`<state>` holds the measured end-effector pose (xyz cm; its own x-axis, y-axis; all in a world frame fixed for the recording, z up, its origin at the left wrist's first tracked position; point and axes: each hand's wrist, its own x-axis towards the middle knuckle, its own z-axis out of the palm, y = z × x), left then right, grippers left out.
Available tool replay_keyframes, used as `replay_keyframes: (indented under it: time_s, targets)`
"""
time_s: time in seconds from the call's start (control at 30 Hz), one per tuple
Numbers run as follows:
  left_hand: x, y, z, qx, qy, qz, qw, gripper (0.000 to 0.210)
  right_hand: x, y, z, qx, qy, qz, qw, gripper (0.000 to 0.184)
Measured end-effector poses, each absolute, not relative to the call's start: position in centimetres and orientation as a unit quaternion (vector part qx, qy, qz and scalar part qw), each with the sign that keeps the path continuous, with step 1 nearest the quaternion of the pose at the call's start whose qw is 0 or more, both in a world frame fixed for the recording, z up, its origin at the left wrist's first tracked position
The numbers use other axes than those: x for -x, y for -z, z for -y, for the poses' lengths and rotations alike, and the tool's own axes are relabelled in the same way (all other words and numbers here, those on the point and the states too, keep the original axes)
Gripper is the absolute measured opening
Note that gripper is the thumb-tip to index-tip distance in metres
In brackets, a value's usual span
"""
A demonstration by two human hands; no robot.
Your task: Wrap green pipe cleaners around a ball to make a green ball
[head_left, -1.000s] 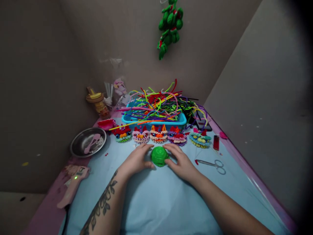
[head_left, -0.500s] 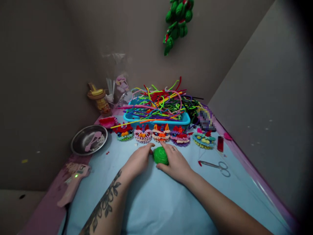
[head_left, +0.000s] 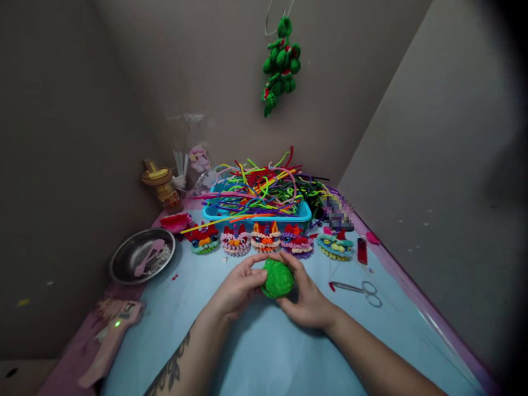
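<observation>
A round green fuzzy ball, coiled-looking like pipe cleaner, sits between my two hands above the blue table cover. My left hand pinches its left side with thumb and fingers. Around its right side curl the fingers of my right hand, the thumb below it. Just beyond my hands stands a row of colourful pipe-cleaner lion-dance heads, among them an orange and cream one and a purple and red one.
Behind the row is a blue basket heaped with pipe cleaners. A metal bowl and pink glue gun lie left; scissors and a red lighter lie right. A green pipe-cleaner bunch hangs on the wall.
Both hands have raised the green ball nearer to me and turned it, and the left fingers now press on it. The camera view has tilted up a little.
</observation>
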<state>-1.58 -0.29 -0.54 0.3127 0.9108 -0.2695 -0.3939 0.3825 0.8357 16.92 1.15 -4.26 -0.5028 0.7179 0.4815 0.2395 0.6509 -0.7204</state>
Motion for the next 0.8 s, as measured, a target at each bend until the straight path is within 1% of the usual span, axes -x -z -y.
replay_keyframes:
  time_s: [0.07,0.13,0.17,0.2,0.27,0.37,0.43,0.47,0.53,0.63,0.73,0.8]
  targets:
    - [1.7,1.2,-0.1,-0.377,-0.439,-0.452,0.679,0.058,-16.5,4.4,-1.3,0.331,-0.290,0.809,0.389,0.087]
    - [2.1,2.0,-0.7,-0.437,-0.446,-0.559,0.546,0.048,-15.9,4.5,-1.6,0.390,-0.280,0.799,0.362,0.085]
    - [2.4,2.3,-1.0,-0.473,-0.445,-0.586,0.483,0.043,-15.6,4.6,-1.8,0.415,-0.274,0.797,0.343,0.083]
    - [2.7,2.6,-1.3,-0.501,-0.437,-0.599,0.447,0.037,-15.4,4.6,-2.0,0.431,-0.267,0.799,0.322,0.079]
    - [3.2,3.1,-1.7,-0.539,-0.415,-0.608,0.409,0.033,-15.3,4.7,-2.3,0.443,-0.252,0.809,0.293,0.069]
    - [4.0,3.2,-1.9,-0.575,-0.388,-0.608,0.388,0.035,-16.0,4.9,-2.5,0.449,-0.239,0.806,0.303,0.049]
    - [4.4,3.0,-1.7,-0.600,-0.366,-0.587,0.401,0.039,-16.7,5.0,-2.6,0.457,-0.242,0.794,0.319,0.037]
    - [4.6,2.8,-1.5,-0.615,-0.352,-0.572,0.414,0.042,-17.1,5.0,-2.6,0.456,-0.247,0.792,0.323,0.035]
    - [4.8,2.4,-1.1,-0.652,-0.321,-0.537,0.428,0.052,-17.5,5.0,-2.6,0.445,-0.261,0.793,0.325,0.034]
    - [4.7,2.0,-0.6,-0.706,-0.295,-0.499,0.407,0.068,-17.3,5.0,-2.5,0.418,-0.281,0.801,0.324,0.038]
    - [4.3,1.6,-0.5,-0.734,-0.285,-0.484,0.382,0.071,-16.8,4.9,-2.5,0.397,-0.287,0.807,0.329,0.041]
    - [4.1,1.5,-0.5,-0.731,-0.286,-0.483,0.388,0.070,-16.7,4.8,-2.4,0.392,-0.288,0.808,0.332,0.042]
